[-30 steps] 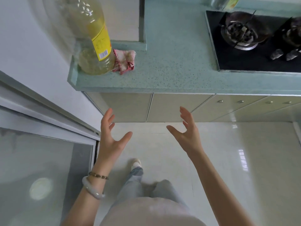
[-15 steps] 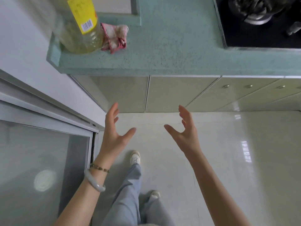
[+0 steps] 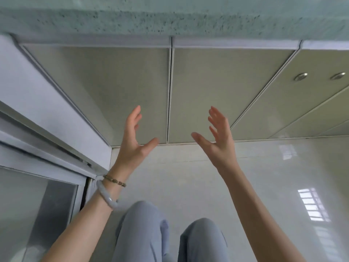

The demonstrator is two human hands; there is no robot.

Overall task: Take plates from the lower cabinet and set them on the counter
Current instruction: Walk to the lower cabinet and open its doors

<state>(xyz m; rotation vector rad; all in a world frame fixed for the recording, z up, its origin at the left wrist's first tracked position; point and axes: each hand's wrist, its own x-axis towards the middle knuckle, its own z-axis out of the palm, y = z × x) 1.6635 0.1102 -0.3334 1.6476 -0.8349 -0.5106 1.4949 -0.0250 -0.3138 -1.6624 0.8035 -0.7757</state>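
Closed doors (image 3: 105,82) sit under the counter (image 3: 170,21); plates are not visible, likely behind the doors. Both left hand (image 3: 135,140) and right hand (image 3: 220,144) hover before the doors, fingers spread, holding nothing. Best to hook one door's edge at the seam (image 3: 169,91) and pull gently.

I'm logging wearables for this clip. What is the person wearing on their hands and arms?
The left hand and right hand are bare: no gloves or visible rings, and no sleeves in view. The left wrist wears a thin beaded bracelet of small brownish beads and a smooth pale bangle. The right wrist wears nothing.
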